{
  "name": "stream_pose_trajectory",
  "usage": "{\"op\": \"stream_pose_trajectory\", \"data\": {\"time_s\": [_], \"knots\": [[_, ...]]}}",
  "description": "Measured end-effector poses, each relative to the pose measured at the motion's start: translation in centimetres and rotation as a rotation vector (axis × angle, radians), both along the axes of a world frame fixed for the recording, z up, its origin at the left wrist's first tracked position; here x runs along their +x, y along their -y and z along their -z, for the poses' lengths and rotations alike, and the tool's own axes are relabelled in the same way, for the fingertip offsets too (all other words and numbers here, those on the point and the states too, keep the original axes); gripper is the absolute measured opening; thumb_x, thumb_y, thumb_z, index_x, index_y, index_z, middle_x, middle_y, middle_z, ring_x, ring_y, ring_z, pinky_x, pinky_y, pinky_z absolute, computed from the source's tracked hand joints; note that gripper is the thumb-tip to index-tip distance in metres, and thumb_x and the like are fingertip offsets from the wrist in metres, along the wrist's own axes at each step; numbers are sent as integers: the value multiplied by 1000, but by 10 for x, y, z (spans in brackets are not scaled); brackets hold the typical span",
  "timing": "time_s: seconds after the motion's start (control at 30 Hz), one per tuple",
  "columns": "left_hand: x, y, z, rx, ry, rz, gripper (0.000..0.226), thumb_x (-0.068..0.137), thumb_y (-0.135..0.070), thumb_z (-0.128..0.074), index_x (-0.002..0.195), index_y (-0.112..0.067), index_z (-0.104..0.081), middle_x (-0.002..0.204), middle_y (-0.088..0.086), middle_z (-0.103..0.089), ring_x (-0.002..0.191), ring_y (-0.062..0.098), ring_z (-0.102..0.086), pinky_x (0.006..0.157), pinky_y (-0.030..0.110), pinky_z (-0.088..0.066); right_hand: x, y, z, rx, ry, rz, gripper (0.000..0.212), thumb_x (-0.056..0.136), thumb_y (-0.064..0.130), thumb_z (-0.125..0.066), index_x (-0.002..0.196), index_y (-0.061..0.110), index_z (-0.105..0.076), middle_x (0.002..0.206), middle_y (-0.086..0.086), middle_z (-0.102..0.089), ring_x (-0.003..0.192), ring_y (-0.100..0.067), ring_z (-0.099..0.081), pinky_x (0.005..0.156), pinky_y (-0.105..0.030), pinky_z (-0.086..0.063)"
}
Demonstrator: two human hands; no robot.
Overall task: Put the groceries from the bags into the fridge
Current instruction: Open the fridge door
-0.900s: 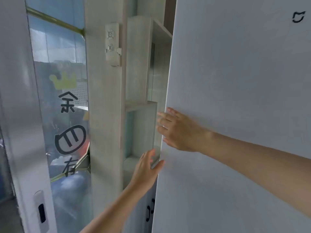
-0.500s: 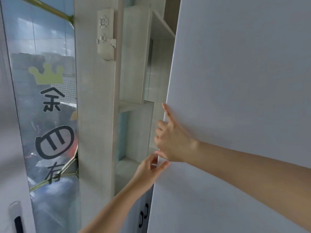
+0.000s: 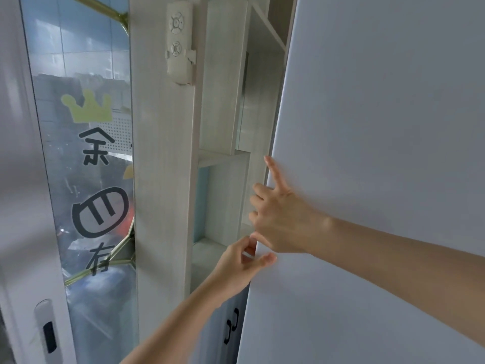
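Note:
A pale grey fridge door (image 3: 380, 127) fills the right half of the view, seen from outside and close up. My right hand (image 3: 280, 222) lies on the door's left edge, with the fingers hooked around the edge and the forefinger stretched up along it. Just below, my left hand (image 3: 238, 269) pinches the same edge between thumb and fingers. No groceries or bags are in view, and the fridge's inside is hidden.
Left of the door stands a light wooden shelf unit (image 3: 223, 164) with open niches. A white remote (image 3: 179, 43) hangs in a holder on a wooden post (image 3: 162, 179). Further left are a glass pane with stickers (image 3: 91, 166) and a white sliding door (image 3: 23, 206).
My right hand went from flat on the door to gripping its left edge. My left hand rose to that edge too. The view shifted slightly left.

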State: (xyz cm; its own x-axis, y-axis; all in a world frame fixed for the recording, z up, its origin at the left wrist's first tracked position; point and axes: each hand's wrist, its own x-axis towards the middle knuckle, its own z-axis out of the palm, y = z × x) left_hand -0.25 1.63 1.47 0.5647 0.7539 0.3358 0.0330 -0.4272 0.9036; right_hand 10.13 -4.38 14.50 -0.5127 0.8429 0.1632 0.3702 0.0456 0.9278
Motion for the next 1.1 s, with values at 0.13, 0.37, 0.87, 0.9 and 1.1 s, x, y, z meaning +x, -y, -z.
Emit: {"op": "stream_pose_trajectory", "data": {"time_s": [0.13,0.37,0.87,0.9,1.1], "knots": [[-16,20,-4,45,31,15,29,87,-28,-71,66,-36,-51,42,-20,-40,40,-1,-36,43,9,-26,-9,14,2,17,-4,-36,39,88,40,-51,60,14,-57,60,-5,-46,76,-29,-48,105,-76,4],[-38,49,-1,5,24,-24,30,79,-32,-78,67,-32,-51,48,-24,-49,45,-4,-44,54,11,-33,-21,47,3,0,-56,-144,39,92,41,-44,68,16,-61,65,-2,-52,79,-25,-53,111,-68,-11],[-106,200,9,-11,38,-71,36,70,-43,-82,91,-31,-56,81,-9,-62,64,0,-53,57,10,-40,-108,237,28,357,-898,-182,50,85,23,-61,131,3,-51,131,-12,-51,117,-31,-46,96,-40,-42],[-111,215,9,-6,26,-65,38,70,-45,-82,93,-35,-54,85,-11,-62,69,2,-56,60,11,-41,-115,251,28,392,-935,-162,54,86,24,-62,133,2,-48,133,-14,-48,118,-32,-45,97,-41,-43],[-126,288,6,43,14,34,76,72,-50,-77,132,-51,-32,125,-29,-45,70,3,-61,75,24,-53,-138,325,22,560,-1235,-61,70,85,35,-64,143,10,-32,139,-11,-36,123,-27,-39,96,-19,-30]]}}
